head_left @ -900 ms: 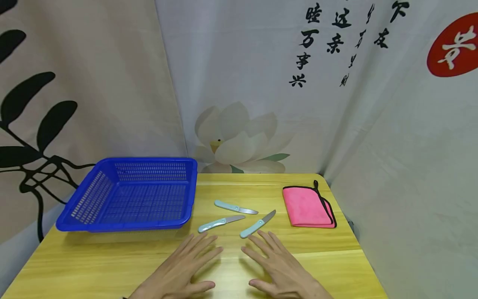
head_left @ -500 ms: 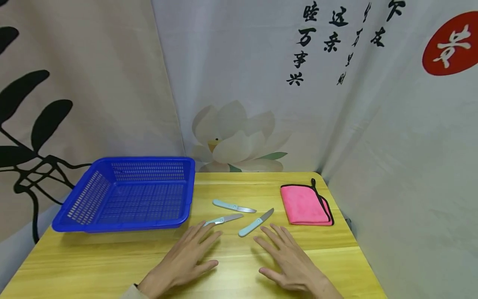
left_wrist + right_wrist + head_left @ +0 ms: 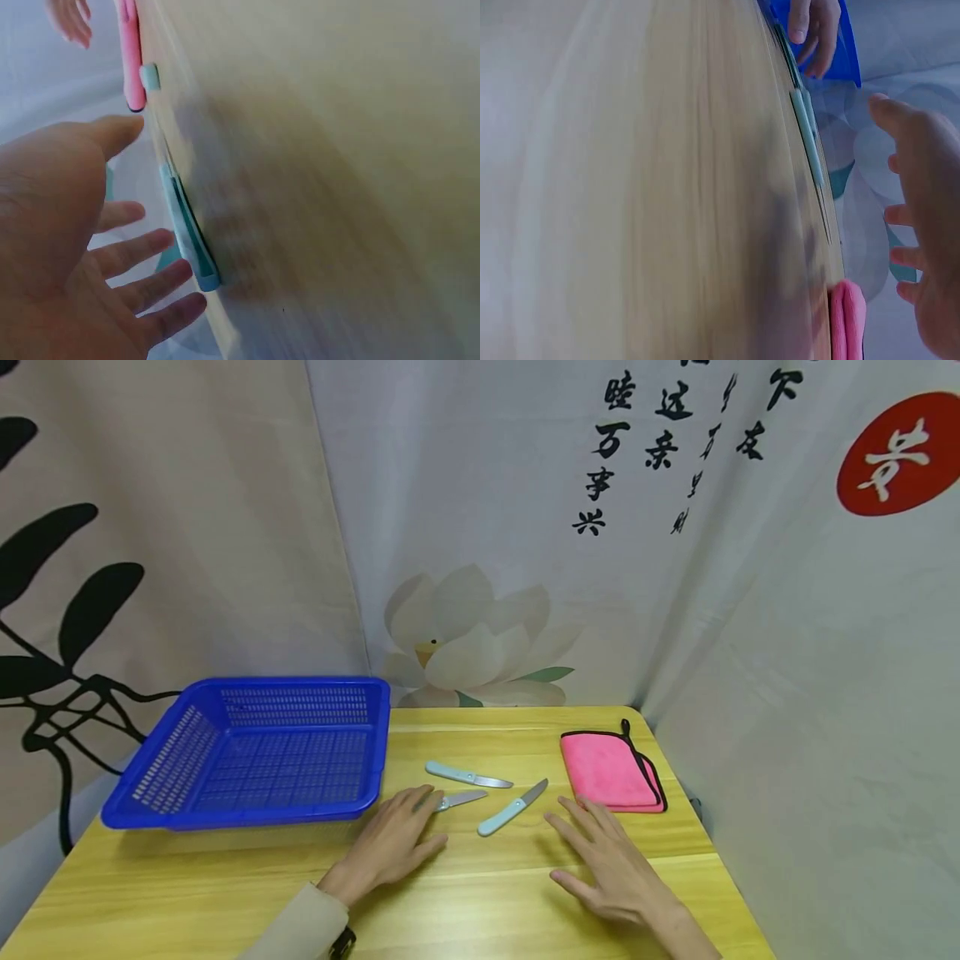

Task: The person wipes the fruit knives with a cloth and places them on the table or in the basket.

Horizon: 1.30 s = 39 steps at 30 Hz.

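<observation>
Three folding-style knives with pale blue handles lie on the wooden table. My left hand (image 3: 390,839) reaches over the nearest left knife (image 3: 461,799), hiding most of its handle in the head view. In the left wrist view its fingers are spread close beside that handle (image 3: 189,229), not curled round it. To the right lies a second knife (image 3: 513,808), pointing up and right; the third knife (image 3: 468,775) is farther back. My right hand (image 3: 611,868) hovers with fingers spread and holds nothing, its fingertips by a folded pink cloth (image 3: 611,768) with black trim.
A blue plastic basket (image 3: 247,817) stands at the table's left, close behind my left hand. Printed curtains hang behind and beside the wooden table (image 3: 480,902). The table's right edge runs past the pink cloth.
My left hand has moved forward onto the left knife's handle, covering it. My right hand has moved right, away from the knives and towards the pink cloth. The knives have stayed put.
</observation>
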Each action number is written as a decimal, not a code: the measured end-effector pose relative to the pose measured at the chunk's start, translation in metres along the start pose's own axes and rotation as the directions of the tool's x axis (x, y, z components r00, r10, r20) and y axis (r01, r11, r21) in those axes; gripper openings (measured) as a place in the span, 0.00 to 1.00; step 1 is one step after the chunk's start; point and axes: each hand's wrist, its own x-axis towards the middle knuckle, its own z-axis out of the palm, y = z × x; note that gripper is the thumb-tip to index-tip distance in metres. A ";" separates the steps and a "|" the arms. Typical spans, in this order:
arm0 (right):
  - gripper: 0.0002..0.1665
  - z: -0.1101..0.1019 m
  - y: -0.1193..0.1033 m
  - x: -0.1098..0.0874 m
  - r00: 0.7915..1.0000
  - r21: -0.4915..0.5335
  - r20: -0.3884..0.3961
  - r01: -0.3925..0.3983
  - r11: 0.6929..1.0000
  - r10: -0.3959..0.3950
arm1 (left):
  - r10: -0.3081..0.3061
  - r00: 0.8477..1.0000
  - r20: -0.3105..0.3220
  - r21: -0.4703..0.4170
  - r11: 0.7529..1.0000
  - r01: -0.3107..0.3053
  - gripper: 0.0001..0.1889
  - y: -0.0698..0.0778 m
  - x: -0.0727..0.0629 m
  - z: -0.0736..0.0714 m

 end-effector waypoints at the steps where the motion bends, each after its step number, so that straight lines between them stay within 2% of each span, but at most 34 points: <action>1: 0.48 -0.001 0.003 -0.001 1.000 0.005 -0.004 -0.007 1.000 0.007 | -0.006 1.000 0.000 0.010 1.000 0.006 0.34 -0.001 0.003 0.001; 4: 0.48 -0.003 0.012 -0.004 1.000 0.011 -0.018 -0.025 1.000 0.025 | -0.018 1.000 -0.009 0.047 0.999 0.018 0.32 -0.003 0.009 0.005; 9: 0.46 -0.007 0.026 -0.004 0.999 0.009 -0.023 -0.050 0.999 0.050 | -0.011 0.996 -0.088 0.122 0.992 0.021 0.24 -0.005 0.018 0.011; 14: 0.45 -0.010 0.042 -0.001 0.996 0.025 -0.006 -0.091 0.996 0.091 | -0.017 0.993 -0.114 0.152 0.988 0.034 0.14 -0.008 0.021 0.014; 19: 0.45 -0.011 0.062 0.004 0.994 0.020 -0.018 -0.105 0.994 0.105 | 0.008 0.990 -0.142 0.158 0.987 0.015 0.11 -0.008 0.019 0.014; 23: 0.44 -0.010 0.077 0.010 0.993 0.018 -0.027 -0.112 0.994 0.112 | 0.043 0.985 -0.169 0.159 0.987 -0.016 0.09 -0.006 0.014 0.013; 31: 0.46 -0.004 0.106 0.027 0.987 0.026 0.030 -0.158 0.987 0.157 | 0.081 0.978 -0.195 0.156 0.986 -0.051 0.10 0.002 -0.003 0.001; 36: 0.46 0.001 0.119 0.040 0.986 0.020 0.042 -0.165 0.986 0.164 | 0.114 0.961 -0.251 0.144 0.986 -0.080 0.11 0.009 -0.018 -0.008; 39: 0.47 0.003 0.125 0.046 0.981 0.037 0.085 -0.178 0.983 0.174 | 0.111 0.953 -0.281 0.121 0.989 -0.079 0.12 0.013 -0.028 -0.012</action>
